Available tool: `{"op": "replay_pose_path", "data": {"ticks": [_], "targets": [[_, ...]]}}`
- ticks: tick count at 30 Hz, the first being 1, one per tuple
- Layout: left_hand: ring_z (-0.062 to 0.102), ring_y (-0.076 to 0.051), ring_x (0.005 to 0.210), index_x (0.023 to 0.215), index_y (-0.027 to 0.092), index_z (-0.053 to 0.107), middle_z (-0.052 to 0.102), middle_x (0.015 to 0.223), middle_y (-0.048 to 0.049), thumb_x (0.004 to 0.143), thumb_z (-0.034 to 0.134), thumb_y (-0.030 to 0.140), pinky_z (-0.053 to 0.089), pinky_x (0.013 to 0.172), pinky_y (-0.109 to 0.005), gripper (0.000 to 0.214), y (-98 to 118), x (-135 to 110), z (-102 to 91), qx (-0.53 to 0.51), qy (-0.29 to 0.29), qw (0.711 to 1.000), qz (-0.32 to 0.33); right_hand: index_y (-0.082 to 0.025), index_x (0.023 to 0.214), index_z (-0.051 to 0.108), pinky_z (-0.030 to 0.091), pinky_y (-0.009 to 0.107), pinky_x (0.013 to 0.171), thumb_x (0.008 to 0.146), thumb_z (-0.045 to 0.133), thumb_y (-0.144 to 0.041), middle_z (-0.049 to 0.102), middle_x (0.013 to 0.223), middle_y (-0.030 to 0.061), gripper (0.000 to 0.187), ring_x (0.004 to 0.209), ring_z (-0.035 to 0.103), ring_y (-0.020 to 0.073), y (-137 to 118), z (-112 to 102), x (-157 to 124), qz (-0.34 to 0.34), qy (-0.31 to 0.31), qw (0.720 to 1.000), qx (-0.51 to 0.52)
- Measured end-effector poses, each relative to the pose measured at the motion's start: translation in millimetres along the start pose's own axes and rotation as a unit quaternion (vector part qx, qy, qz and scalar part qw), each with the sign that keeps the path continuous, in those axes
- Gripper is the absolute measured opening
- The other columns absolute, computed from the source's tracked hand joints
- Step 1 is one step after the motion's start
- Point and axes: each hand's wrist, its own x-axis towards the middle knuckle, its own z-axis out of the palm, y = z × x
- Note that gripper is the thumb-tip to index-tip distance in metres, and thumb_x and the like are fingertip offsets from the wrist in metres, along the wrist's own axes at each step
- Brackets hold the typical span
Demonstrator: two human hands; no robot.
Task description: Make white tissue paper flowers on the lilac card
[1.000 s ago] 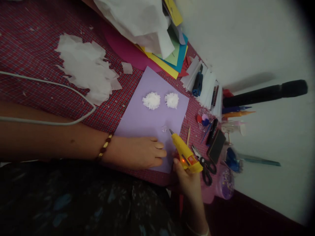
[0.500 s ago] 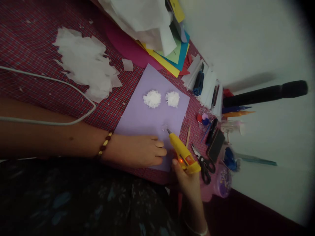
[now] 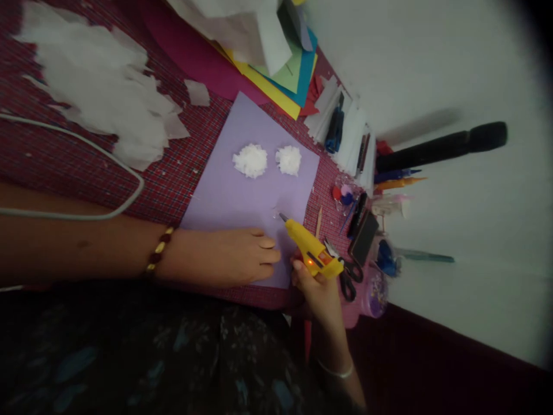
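Note:
A lilac paper sheet lies on the table with two white ruffled tissue puffs on it, side by side. My left hand rests palm down on the sheet's near part, its fingers lying against the paper; nothing shows in them. Wrapped around a yellow hot glue gun is my right hand. An orange light glows on the gun's body. Its nozzle points at the sheet, beside a small clear trace of glue below the puffs.
Cut white tissue pieces pile up at upper left. A white cord crosses my left forearm. Coloured papers lie at the back. Scissors, a pencil, a phone and a jar sit to the right.
The view has shifted, so everything appears further left and slightly higher. My right hand still holds the glue gun with its nozzle near the glue trace; my left hand stays on the sheet.

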Motion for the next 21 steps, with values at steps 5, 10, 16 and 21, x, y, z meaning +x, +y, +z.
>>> {"op": "replay_pose_path", "data": {"ticks": [5, 10, 16, 21], "targets": [[0.055, -0.021, 0.093, 0.093, 0.017, 0.066, 0.066, 0.098, -0.0031, 0.09, 0.061, 0.016, 0.036, 0.085, -0.037, 0.006, -2.1, 1.3, 1.1, 0.022, -0.064, 0.992, 0.102, -0.019, 0.091, 0.064, 0.048, 0.025, 0.053, 0.081, 0.069, -0.039, 0.06, 0.068, -0.0009, 0.023, 0.056, 0.052, 0.0118, -0.5, 2.5, 0.9, -0.046, 0.012, 0.998, -0.04], [0.056, -0.022, 0.092, 0.091, 0.018, 0.066, 0.066, 0.096, -0.0041, 0.091, 0.061, 0.018, 0.037, 0.083, -0.037, 0.005, 0.1, -0.6, -0.9, 0.017, -0.065, 0.993, 0.096, -0.02, 0.085, 0.062, 0.052, 0.028, 0.058, 0.076, 0.071, -0.037, 0.061, 0.068, -0.0008, 0.022, 0.06, 0.055, 0.0136, -3.4, 3.0, -1.7, -0.045, 0.023, 0.997, -0.052], [0.055, -0.021, 0.095, 0.094, 0.018, 0.066, 0.066, 0.099, -0.0044, 0.094, 0.057, 0.017, 0.038, 0.085, -0.036, 0.009, -0.7, 0.9, -1.4, 0.03, -0.057, 0.993, 0.098, -0.02, 0.098, 0.066, 0.053, 0.03, 0.06, 0.08, 0.071, -0.043, 0.069, 0.082, 0.0049, 0.03, 0.066, 0.062, 0.0161, -7.3, 4.5, -10.5, -0.041, -0.001, 0.999, -0.006], [0.057, -0.021, 0.096, 0.096, 0.016, 0.067, 0.067, 0.102, -0.0048, 0.094, 0.056, 0.019, 0.038, 0.087, -0.036, 0.011, 3.1, 4.9, -1.3, 0.024, -0.057, 0.995, 0.083, -0.021, 0.107, 0.065, 0.051, 0.027, 0.058, 0.087, 0.064, -0.048, 0.071, 0.093, 0.0067, 0.033, 0.068, 0.063, 0.0149, -7.2, 5.5, -16.2, -0.042, -0.009, 0.997, 0.066]]}}
